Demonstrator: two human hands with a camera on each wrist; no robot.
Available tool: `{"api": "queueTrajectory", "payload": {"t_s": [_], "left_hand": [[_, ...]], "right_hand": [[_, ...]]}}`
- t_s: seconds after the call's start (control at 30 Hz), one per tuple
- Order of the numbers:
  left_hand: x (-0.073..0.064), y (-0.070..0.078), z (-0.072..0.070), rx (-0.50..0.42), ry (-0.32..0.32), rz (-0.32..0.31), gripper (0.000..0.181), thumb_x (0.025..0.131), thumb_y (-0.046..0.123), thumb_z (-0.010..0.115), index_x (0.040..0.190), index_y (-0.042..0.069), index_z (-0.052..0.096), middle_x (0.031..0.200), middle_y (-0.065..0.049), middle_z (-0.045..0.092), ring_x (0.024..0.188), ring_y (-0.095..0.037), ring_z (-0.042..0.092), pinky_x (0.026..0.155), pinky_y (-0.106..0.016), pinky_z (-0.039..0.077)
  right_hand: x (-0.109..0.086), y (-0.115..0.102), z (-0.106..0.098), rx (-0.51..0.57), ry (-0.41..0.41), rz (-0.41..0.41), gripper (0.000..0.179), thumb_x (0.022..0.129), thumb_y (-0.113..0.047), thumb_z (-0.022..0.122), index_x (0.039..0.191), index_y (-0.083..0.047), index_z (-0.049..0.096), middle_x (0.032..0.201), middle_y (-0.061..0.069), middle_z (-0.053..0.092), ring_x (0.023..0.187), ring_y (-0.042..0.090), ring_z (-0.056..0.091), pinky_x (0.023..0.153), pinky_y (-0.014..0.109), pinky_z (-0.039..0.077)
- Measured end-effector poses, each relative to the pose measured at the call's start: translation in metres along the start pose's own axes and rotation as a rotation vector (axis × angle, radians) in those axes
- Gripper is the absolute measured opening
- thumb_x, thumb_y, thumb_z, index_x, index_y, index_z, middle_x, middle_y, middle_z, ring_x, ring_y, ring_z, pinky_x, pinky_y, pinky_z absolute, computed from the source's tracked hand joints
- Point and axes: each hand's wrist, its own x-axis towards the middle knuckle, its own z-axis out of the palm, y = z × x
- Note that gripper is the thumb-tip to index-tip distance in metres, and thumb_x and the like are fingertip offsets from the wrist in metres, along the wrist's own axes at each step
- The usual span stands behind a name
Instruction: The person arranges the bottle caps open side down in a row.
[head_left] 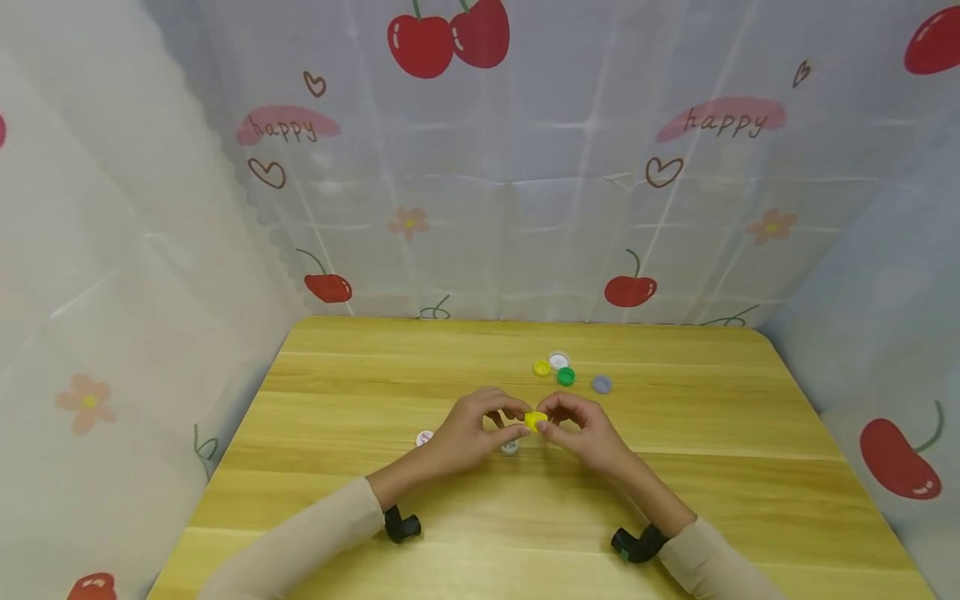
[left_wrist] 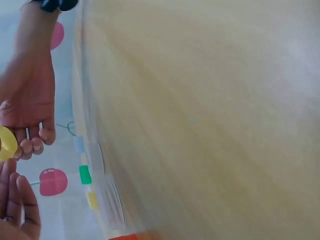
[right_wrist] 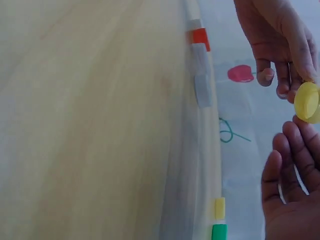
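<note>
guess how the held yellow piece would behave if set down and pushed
The yellow piece is probably stiff, its outline looking round while the left hand and right hand pinch it. It looks small, so likely light. That roundness suggests it may roll if pushed on its side.

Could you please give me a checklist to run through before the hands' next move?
Small round yellow plastic piece secured: ok, left hand and right hand pinch it.
Yellow piece raised off yellowish wooden table: ok.
Flat round green plastic piece apart from both hands: ok.
Markings on leftmost round white disc readable: not ok, too small.
Yellow piece fully closed: cannot tell, hands partly cover it.
</note>
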Motion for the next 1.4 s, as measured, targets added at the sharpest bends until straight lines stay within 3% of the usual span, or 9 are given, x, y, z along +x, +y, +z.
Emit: {"api": "queueTrajectory", "payload": {"t_s": [0.1,0.23,0.3,0.57,0.7,0.83,0.93,1.17,1.4], "left_hand": [[-0.001,-0.002,0.001,-0.061,-0.010,-0.084,0.025,0.098,0.029,0.081,0.122,0.021,0.078,0.110,0.005,0.076,0.101,-0.018,0.071,0.085,-0.026,0.064],[-0.001,-0.004,0.001,-0.020,-0.008,-0.071,0.024,0.097,0.027,0.083,0.120,0.020,0.079,0.108,0.005,0.076,0.100,-0.011,0.069,0.084,-0.030,0.065],[-0.001,-0.006,0.001,0.000,-0.003,-0.052,0.024,0.097,0.026,0.083,0.119,0.019,0.078,0.107,0.005,0.076,0.100,-0.008,0.068,0.083,-0.032,0.065],[0.002,-0.009,0.000,0.090,-0.057,-0.034,0.026,0.100,0.032,0.080,0.123,0.021,0.077,0.110,0.005,0.077,0.103,-0.006,0.067,0.087,-0.026,0.062],[0.007,-0.008,0.000,0.255,-0.159,-0.035,0.028,0.101,0.037,0.078,0.126,0.024,0.077,0.115,0.010,0.076,0.105,-0.005,0.069,0.093,-0.026,0.060],[0.014,-0.006,0.006,0.413,-0.291,-0.044,0.031,0.102,0.041,0.075,0.128,0.024,0.076,0.119,0.011,0.074,0.111,-0.008,0.067,0.098,-0.028,0.058],[0.020,-0.005,0.012,0.494,-0.354,-0.045,0.031,0.102,0.042,0.075,0.127,0.023,0.076,0.115,0.011,0.073,0.109,-0.009,0.065,0.098,-0.029,0.056],[0.026,-0.008,0.026,0.568,-0.386,-0.050,0.025,0.098,0.044,0.078,0.113,0.024,0.075,0.107,0.010,0.071,0.094,-0.007,0.062,0.088,-0.030,0.053],[0.027,-0.006,0.029,0.578,-0.421,-0.057,0.021,0.098,0.043,0.079,0.112,0.027,0.075,0.114,0.011,0.072,0.100,-0.009,0.062,0.086,-0.030,0.044]], "right_hand": [[0.000,-0.001,0.002,-0.120,0.048,-0.100,0.019,0.097,-0.008,0.079,0.112,-0.019,0.074,0.108,0.000,0.075,0.096,0.017,0.066,0.087,0.032,0.057],[0.000,0.000,0.003,-0.223,0.073,-0.211,0.028,0.093,-0.007,0.084,0.115,-0.021,0.075,0.109,-0.004,0.076,0.094,0.026,0.066,0.082,0.035,0.059],[0.000,-0.001,0.003,-0.239,0.070,-0.226,0.029,0.092,-0.008,0.085,0.116,-0.022,0.076,0.109,-0.004,0.076,0.094,0.027,0.067,0.081,0.036,0.059],[0.002,-0.003,-0.008,-0.331,-0.009,-0.181,0.028,0.093,-0.016,0.087,0.117,-0.024,0.074,0.110,-0.009,0.074,0.097,0.020,0.068,0.084,0.036,0.060],[0.004,-0.006,-0.015,-0.450,-0.100,-0.168,0.030,0.088,-0.017,0.091,0.113,-0.022,0.074,0.105,-0.008,0.071,0.095,0.018,0.067,0.085,0.035,0.061],[0.005,-0.006,-0.017,-0.572,-0.198,-0.104,0.026,0.090,-0.026,0.090,0.111,-0.021,0.075,0.104,-0.007,0.071,0.095,0.011,0.065,0.086,0.029,0.060],[0.005,-0.003,-0.018,-0.622,-0.244,-0.058,0.025,0.092,-0.031,0.088,0.111,-0.021,0.075,0.105,-0.009,0.071,0.096,0.009,0.063,0.088,0.028,0.059],[0.003,0.009,-0.019,-0.644,-0.272,-0.052,0.025,0.095,-0.035,0.085,0.112,-0.019,0.075,0.105,-0.008,0.072,0.095,0.010,0.065,0.087,0.028,0.058],[-0.001,0.013,-0.018,-0.645,-0.288,-0.045,0.024,0.096,-0.038,0.084,0.109,-0.022,0.072,0.103,-0.006,0.069,0.093,0.007,0.060,0.086,0.028,0.055]]}}
